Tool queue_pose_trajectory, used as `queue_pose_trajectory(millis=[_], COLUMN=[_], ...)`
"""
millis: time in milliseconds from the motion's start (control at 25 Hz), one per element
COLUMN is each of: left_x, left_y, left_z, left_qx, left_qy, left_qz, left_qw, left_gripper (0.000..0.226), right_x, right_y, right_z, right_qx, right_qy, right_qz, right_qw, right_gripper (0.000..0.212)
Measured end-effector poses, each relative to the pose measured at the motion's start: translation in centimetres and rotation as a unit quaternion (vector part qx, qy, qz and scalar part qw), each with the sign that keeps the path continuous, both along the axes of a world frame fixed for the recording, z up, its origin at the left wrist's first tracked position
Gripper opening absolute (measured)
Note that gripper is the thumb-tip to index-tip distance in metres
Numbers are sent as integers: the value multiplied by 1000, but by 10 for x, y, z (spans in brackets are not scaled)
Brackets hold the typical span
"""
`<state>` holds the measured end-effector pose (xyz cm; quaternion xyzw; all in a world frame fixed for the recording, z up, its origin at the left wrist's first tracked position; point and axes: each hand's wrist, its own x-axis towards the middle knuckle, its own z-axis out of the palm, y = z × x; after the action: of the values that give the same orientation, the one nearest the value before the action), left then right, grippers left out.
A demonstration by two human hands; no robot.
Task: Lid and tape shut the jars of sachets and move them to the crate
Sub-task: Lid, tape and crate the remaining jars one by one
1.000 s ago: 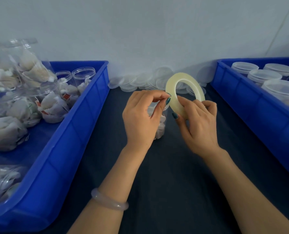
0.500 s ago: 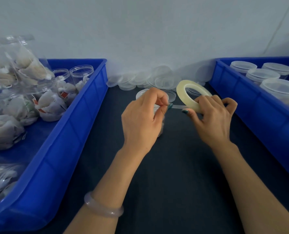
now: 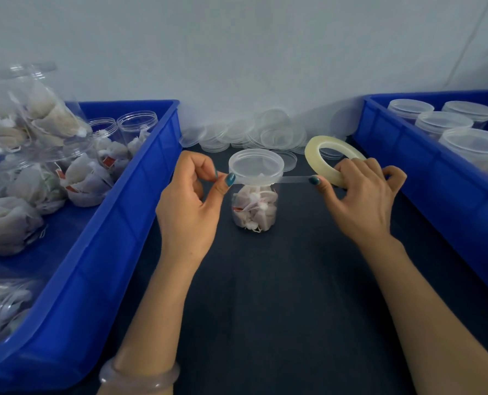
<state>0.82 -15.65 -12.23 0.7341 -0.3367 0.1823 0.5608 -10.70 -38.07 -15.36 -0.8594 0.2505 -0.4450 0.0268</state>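
A clear jar (image 3: 254, 208) of white sachets stands upright on the dark mat, closed by a translucent lid (image 3: 255, 167). A strip of clear tape (image 3: 294, 179) stretches level across the front of the lid's lower edge. My left hand (image 3: 190, 206) pinches the free end of the strip at the jar's left side. My right hand (image 3: 356, 195) grips the pale yellow tape roll (image 3: 329, 158) to the jar's right, thumb on the strip.
A blue crate (image 3: 114, 223) on the left holds open jars and bags of sachets. Another blue crate (image 3: 425, 178) on the right holds lidded jars (image 3: 442, 124). Loose clear lids (image 3: 254, 132) lie piled along the back wall behind the jar.
My hands have pulled apart, drawing a longer strip off the roll. The left hand moved left off the jar, uncovering the lidded jar. The roll moved right.
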Motion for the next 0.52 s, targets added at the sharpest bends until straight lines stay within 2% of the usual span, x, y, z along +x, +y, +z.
queue_pose_trajectory(millis=[200, 520], left_x=[8, 17], left_y=[3, 0], left_z=[-4, -12], left_qx=[12, 30], left_qy=[44, 49], left_qz=[5, 7], left_qw=[999, 998], left_gripper=[32, 32], right_x=[5, 11], right_y=[7, 8], right_z=[-1, -3], right_qx=[9, 20], right_qy=[24, 39], right_qz=[0, -15], right_qw=[1000, 999], right_gripper=[60, 57])
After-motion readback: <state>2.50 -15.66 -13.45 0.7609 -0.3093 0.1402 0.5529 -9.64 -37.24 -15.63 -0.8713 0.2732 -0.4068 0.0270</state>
